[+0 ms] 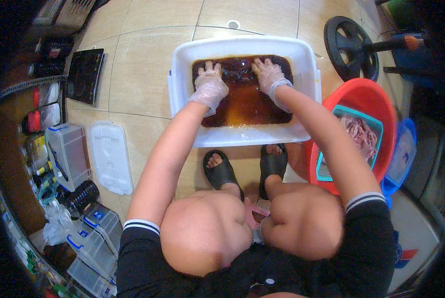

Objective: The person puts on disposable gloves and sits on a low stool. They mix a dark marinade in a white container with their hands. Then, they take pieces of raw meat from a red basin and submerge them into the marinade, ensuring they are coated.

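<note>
A white plastic tub (245, 136) stands on the floor before me, holding a dark brown liquid (241, 104). My left hand (210, 83), in a clear disposable glove, reaches into the tub's left side. Its fingers are spread at the liquid's surface. On the right side, my right hand (270, 76) wears a matching glove, also with fingers apart in the liquid. Nothing shows in either grasp. Between the hands the surface is dark and glossy; whatever lies beneath is hidden.
To my right, a red basin (384, 97) holds a turquoise mesh basket (378, 130) with pale pink raw meat strips (360, 138). A black wheel-shaped base (332, 41) stands beyond. At left are an induction cooktop (84, 76), a white lid (110, 156) and clear storage boxes (69, 160).
</note>
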